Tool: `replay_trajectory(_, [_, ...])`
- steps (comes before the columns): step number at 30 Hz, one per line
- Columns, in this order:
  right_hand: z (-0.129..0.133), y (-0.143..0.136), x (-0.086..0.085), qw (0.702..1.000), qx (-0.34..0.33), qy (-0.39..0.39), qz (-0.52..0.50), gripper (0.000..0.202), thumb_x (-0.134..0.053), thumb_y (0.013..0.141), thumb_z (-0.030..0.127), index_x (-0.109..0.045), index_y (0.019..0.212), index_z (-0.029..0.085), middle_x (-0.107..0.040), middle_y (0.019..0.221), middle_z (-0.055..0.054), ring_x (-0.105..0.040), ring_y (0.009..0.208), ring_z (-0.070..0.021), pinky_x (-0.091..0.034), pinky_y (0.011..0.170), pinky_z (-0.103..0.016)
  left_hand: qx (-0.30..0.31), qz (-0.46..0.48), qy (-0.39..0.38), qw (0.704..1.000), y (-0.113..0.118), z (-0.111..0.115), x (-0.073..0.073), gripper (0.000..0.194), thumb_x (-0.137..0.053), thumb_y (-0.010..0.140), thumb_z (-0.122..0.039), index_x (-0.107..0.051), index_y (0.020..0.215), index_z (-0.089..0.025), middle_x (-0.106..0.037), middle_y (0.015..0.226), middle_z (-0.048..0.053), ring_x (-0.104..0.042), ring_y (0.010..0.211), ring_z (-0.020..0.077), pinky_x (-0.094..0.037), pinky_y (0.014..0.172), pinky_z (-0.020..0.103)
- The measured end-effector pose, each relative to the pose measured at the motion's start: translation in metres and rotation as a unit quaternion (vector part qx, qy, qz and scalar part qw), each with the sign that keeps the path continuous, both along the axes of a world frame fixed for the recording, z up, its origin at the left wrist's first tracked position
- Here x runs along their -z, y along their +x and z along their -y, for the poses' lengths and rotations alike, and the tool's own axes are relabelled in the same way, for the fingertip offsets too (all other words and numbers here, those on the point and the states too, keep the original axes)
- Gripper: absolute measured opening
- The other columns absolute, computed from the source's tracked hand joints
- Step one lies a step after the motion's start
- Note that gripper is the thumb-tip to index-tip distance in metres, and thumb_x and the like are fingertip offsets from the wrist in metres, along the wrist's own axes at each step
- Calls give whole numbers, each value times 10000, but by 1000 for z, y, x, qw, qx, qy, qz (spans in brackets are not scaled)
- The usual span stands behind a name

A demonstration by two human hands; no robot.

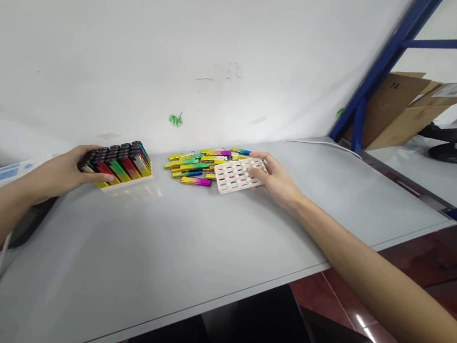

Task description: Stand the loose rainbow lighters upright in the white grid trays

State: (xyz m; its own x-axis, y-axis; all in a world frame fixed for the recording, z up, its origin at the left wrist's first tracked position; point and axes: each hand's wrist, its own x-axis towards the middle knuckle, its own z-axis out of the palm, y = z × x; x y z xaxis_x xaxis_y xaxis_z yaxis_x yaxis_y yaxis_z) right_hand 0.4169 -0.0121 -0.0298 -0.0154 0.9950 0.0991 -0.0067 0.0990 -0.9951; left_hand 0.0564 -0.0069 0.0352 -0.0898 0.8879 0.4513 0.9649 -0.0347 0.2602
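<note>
- Nearest, the smooth pale counter (171,257); below its front edge, a dark red floor (346,296).
- At left, the left hand (61,170) clasped about one end of a block of lighters (120,164), thumb along the front, fingers mostly hidden behind; black tops up, bodies upright in rows on a white base (130,184); toward the back of the counter, though cannot tell whether fully resting on it.
- Probably the weightier load, stiff below but made of many slick pieces; best taken low, by both ends of the base, to stop rows leaning.
- Right of centre, the right hand (280,182) pinching a white slotted tray (232,174) by its right end, thumb on the face, other fingers mainly at the edge and behind; tilted toward the camera.
- Likely light, thin and stiff; best held at the rim.
- Between the hands, partly behind the tray, loose shiny cases (191,162) in a heap; presumably hard and slippery; best pinched mid-body.
- Beyond, a white wall (143,50); to the right, a blue frame (391,52) and cardboard boxes (396,107).
</note>
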Motion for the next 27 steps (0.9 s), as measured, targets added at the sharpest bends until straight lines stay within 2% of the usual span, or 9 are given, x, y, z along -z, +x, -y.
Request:
replay_trajectory(3, [4, -4, 1, 999, -53, 7, 2, 596, -730, 811, 271, -494, 1358, 279, -667, 1155, -38, -676, 891, -182, -592, 673, -320, 4, -4, 11, 1000, -1, -9, 2, 850, -655, 665, -861, -584, 1248, -247, -744, 1053, 44, -633, 1023, 249, -500, 960, 401])
replay_trajectory(6, [8, -9, 3, 996, -85, 0, 33, 567, -721, 821, 259, -497, 1341, 276, -686, 1111, -36, -683, 892, -193, -600, 709, -349, -19, 10, -17, 1000, -26, -29, 2, 837, -692, 690, -801, -576, 1287, -226, -724, 1192, 81, -624, 1117, 273, -501, 987, 421])
replay_trajectory(9, [15, -18, 6, 992, -97, 7, 86, 471, -712, 839, 281, -507, 1261, 251, -691, 1054, -35, -685, 915, -205, -599, 748, -374, -21, 62, -56, 996, -51, -47, 1, 704, -661, 831, -628, -528, 1393, -225, -615, 1430, 105, -594, 1236, 275, -494, 1038, 446])
replay_trajectory(11, [21, -25, 7, 980, -82, 31, 176, 416, -694, 867, 339, -508, 1224, 233, -692, 1007, -41, -680, 902, -218, -583, 780, -405, 8, 93, 52, 994, -51, -50, 2, 535, -567, 924, -529, -546, 1383, -256, -610, 1445, 52, -600, 1238, 232, -483, 1071, 422])
replay_trajectory(13, [28, -32, 8, 952, -57, 79, 290, 374, -681, 884, 397, -536, 1176, 213, -678, 1023, -64, -661, 928, -237, -555, 817, -429, 58, 70, 132, 987, -32, -45, 5, 409, -564, 929, -462, -638, 1254, -224, -682, 1311, 50, -637, 1158, 215, -502, 1046, 393])
replay_trajectory(15, [31, -34, 10, 921, -40, 128, 367, 316, -672, 897, 406, -575, 1114, 197, -648, 1116, -98, -627, 1034, -259, -527, 871, -433, 113, 1, 156, 981, -2, -37, 10, 318, -521, 945, -402, -701, 1117, -205, -727, 1161, 52, -629, 1148, 234, -471, 1071, 419])
replay_trajectory(20, [23, -23, 15, 898, -21, 152, 412, 171, -608, 940, 329, -627, 1048, 198, -640, 1130, -102, -578, 1129, -268, -492, 923, -428, 314, -75, 45, 945, 68, -20, 42, 306, -455, 971, -369, -704, 1076, -225, -736, 1084, 58, -624, 1116, 252, -504, 989, 400])
replay_trajectory(23, [17, -16, 17, 897, -8, 152, 415, 153, -599, 941, 330, -650, 1010, 204, -659, 1085, -101, -575, 1109, -277, -486, 914, -439, 354, -90, 8, 931, 79, -18, 64, 363, -395, 993, -314, -709, 1138, -204, -729, 1160, 94, -611, 1136, 279, -489, 1024, 460])
replay_trajectory(27, [12, -15, 17, 890, 4, 169, 422, 108, -594, 935, 297, -651, 939, 205, -669, 1016, -95, -582, 1047, -273, -471, 919, -439, 328, -101, -21, 939, 70, -22, 77, 431, -341, 1002, -292, -689, 1240, -201, -686, 1292, 125, -567, 1221, 320, -463, 1058, 523])
